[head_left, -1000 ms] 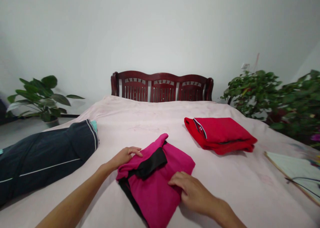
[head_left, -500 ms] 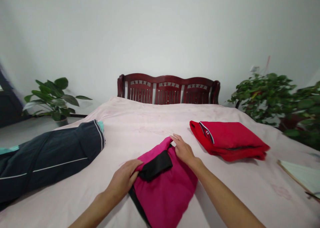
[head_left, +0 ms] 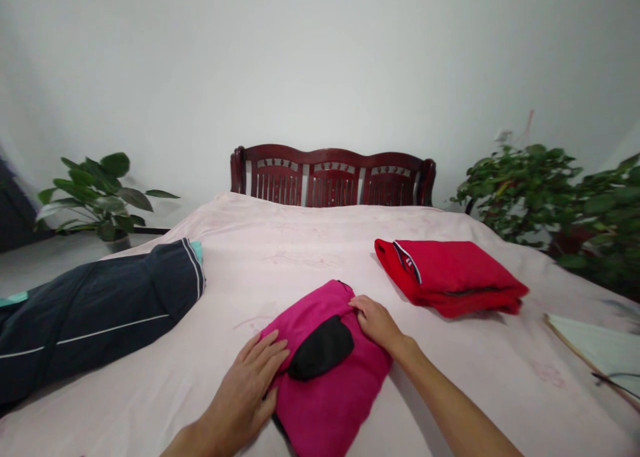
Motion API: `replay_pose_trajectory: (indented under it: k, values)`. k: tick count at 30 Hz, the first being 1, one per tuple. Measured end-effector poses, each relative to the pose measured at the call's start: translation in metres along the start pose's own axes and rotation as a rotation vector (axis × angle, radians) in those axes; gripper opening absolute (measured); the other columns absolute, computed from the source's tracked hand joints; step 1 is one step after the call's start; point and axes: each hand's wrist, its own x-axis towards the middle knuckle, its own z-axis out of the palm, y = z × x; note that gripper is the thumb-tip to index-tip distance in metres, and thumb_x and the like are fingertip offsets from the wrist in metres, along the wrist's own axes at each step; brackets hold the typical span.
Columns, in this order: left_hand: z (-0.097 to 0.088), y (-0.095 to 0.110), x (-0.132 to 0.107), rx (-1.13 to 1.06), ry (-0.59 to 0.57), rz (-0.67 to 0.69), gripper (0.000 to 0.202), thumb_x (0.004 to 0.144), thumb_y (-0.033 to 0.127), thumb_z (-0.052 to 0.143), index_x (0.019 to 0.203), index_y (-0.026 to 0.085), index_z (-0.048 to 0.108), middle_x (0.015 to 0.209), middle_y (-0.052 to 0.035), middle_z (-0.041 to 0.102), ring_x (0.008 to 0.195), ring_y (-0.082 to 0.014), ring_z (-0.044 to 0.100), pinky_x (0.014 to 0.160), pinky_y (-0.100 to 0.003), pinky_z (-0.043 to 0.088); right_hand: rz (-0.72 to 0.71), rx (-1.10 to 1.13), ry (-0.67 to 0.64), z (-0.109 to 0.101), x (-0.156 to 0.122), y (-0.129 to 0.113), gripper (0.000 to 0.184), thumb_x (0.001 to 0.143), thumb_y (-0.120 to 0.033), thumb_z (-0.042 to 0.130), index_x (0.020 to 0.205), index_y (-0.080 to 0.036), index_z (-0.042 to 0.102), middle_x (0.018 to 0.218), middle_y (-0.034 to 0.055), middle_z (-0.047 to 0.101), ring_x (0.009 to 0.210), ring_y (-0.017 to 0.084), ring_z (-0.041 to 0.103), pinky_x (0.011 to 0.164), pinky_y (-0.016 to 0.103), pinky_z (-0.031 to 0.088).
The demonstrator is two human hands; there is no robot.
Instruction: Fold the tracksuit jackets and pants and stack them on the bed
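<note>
Over on the left of the bed (head_left: pixel 280 257) there's a bundled pair of navy track pants (head_left: pixel 95 317), well apart from the hands. Next comes the left hand (head_left: pixel 240 393), its fingers (head_left: pixel 265 353) spread wide and pressed against the edge of a folded magenta garment (head_left: pixel 325 403), no real grip. That garment sits mid-bed with a black panel (head_left: pixel 321 347) across it. The right hand (head_left: pixel 377 323) rests on its upper right edge, fingers (head_left: pixel 363 303) together, not pinching anything. Further right, a folded red garment (head_left: pixel 450 277) lies near it.
</note>
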Motion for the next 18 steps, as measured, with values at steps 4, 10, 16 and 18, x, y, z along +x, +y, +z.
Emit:
replay_pose_trajectory:
  k: [4, 10, 16, 18]
  values:
    - [-0.001, 0.016, -0.007, 0.067, -0.134, 0.006, 0.093, 0.063, 0.003, 0.049, 0.151, 0.026, 0.032, 0.151, -0.0076, 0.048, 0.139, -0.0281, 0.042, 0.120, -0.055, 0.024, 0.008, -0.138, -0.071, 0.001, -0.003, -0.008, 0.040, 0.077, -0.002, 0.043, 0.106, -0.015, 0.069, 0.112, 0.0108, 0.069, 0.108, 0.022, 0.060, 0.101, 0.037, 0.044]
    - [0.001, 0.026, 0.003, 0.123, -0.256, -0.032, 0.108, 0.050, 0.006, 0.051, 0.153, 0.025, 0.027, 0.152, -0.0109, 0.045, 0.140, -0.0329, 0.038, 0.119, -0.059, 0.017, -0.254, -0.076, -0.035, -0.004, -0.009, -0.020, 0.053, 0.079, -0.002, 0.043, 0.128, -0.015, 0.058, 0.125, 0.0134, 0.062, 0.119, 0.022, 0.054, 0.105, 0.040, 0.043]
    - [0.018, 0.018, 0.007, 0.107, -0.082, 0.087, 0.068, 0.071, 0.004, 0.051, 0.135, 0.027, 0.053, 0.136, -0.0093, 0.060, 0.125, -0.0270, 0.054, 0.108, -0.046, 0.041, -0.351, 0.121, -0.098, -0.012, -0.021, -0.033, 0.061, 0.075, -0.004, 0.045, 0.133, -0.022, 0.056, 0.137, 0.0091, 0.059, 0.130, 0.022, 0.050, 0.113, 0.046, 0.035]
    - [0.016, 0.013, 0.009, 0.044, -0.029, 0.138, 0.055, 0.076, 0.006, 0.052, 0.127, 0.027, 0.057, 0.131, -0.0075, 0.064, 0.119, -0.0251, 0.058, 0.103, -0.041, 0.046, -0.319, 0.145, -0.232, -0.018, -0.021, -0.040, 0.073, 0.070, -0.007, 0.051, 0.141, -0.022, 0.049, 0.142, 0.0095, 0.054, 0.134, 0.024, 0.046, 0.115, 0.047, 0.032]
